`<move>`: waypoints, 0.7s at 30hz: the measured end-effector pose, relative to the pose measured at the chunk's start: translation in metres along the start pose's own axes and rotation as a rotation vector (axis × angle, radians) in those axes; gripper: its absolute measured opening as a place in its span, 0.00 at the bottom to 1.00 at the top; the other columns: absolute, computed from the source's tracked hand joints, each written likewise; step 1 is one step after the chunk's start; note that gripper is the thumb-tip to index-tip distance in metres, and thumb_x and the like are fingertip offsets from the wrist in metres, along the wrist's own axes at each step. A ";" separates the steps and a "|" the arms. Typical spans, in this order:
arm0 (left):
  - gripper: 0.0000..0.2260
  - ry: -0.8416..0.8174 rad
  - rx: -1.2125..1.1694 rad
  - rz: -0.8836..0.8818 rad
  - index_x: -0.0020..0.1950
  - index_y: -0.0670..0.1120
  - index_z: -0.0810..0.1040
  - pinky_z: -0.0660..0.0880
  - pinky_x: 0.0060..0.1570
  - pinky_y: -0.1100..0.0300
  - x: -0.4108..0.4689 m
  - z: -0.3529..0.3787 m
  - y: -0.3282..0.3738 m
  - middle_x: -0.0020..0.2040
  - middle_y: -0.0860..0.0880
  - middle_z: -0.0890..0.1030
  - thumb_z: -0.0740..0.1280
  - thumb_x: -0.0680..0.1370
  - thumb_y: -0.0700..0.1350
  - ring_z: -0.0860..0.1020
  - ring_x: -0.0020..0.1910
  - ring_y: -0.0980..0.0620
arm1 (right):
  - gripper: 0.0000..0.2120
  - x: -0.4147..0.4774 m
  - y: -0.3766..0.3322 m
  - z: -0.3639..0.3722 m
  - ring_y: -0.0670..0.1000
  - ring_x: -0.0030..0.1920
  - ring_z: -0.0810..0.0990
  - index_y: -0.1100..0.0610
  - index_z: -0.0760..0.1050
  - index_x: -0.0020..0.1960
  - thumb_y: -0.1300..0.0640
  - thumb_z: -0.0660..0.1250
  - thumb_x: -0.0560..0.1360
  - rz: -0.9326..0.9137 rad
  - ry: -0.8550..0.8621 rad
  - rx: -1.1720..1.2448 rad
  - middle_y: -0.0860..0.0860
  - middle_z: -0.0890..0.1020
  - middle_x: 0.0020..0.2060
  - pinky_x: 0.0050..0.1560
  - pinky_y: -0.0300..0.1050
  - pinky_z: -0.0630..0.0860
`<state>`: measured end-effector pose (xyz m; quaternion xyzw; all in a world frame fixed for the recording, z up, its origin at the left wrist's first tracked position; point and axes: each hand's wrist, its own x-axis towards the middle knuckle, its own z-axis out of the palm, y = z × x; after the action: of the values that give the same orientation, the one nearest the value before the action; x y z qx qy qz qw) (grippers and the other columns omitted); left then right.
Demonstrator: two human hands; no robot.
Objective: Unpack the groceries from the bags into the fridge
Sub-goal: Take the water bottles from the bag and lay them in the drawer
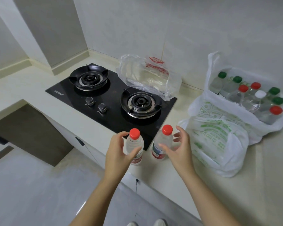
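Two water bottles with red caps stood upright on the pale counter [31, 79], close to its front edge and just beside the near corner of the black stove [114, 101]. The left hand [118, 154] was cupped round the left bottle [134, 141]: its thumb crossed the front of the bottle above the red label and its fingers curved behind the neck, with a dark gap showing between them and the cap. I could not tell whether it was gripping. The right hand [181, 150] was spread wide round the right bottle [164, 137], thumb in front of the body and fingers splayed beyond it, apart from the plastic.

Three bags lay on the counter. A clear bag [147, 74] with red print slumped over the back right corner of the stove. A white bag [209, 110] to the right held eight bottles, by their caps four green, three red and one white; their bodies were mostly hidden by the bag wall. A second white bag [222, 141] with green print sat in front of it, its contents not visible.

The stove had two burners and two knobs. Two shoe tips were cut off at the bottom edge.
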<state>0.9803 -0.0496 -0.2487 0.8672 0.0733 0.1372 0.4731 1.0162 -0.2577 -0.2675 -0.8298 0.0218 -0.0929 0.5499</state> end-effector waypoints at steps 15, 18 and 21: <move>0.31 -0.159 -0.224 -0.179 0.67 0.55 0.68 0.75 0.51 0.70 -0.010 0.046 -0.055 0.59 0.62 0.76 0.78 0.69 0.46 0.76 0.57 0.63 | 0.27 -0.006 0.050 0.044 0.42 0.48 0.83 0.49 0.72 0.58 0.66 0.78 0.66 0.271 -0.065 0.150 0.43 0.82 0.48 0.47 0.39 0.78; 0.29 -0.165 -0.206 -0.190 0.66 0.57 0.68 0.75 0.47 0.71 -0.007 0.044 -0.055 0.58 0.61 0.77 0.78 0.69 0.47 0.77 0.55 0.63 | 0.26 -0.005 0.054 0.045 0.46 0.48 0.84 0.43 0.73 0.54 0.57 0.80 0.63 0.284 -0.034 0.122 0.42 0.83 0.46 0.51 0.52 0.81; 0.28 -0.163 -0.227 -0.217 0.64 0.57 0.70 0.75 0.46 0.73 -0.010 0.041 -0.051 0.57 0.60 0.78 0.78 0.69 0.47 0.77 0.55 0.64 | 0.25 -0.008 0.049 0.044 0.45 0.46 0.84 0.40 0.73 0.52 0.55 0.80 0.62 0.290 -0.006 0.121 0.41 0.83 0.45 0.50 0.56 0.81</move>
<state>0.9836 -0.0570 -0.3142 0.8036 0.1117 0.0218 0.5842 1.0190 -0.2354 -0.3299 -0.7835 0.1339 -0.0112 0.6067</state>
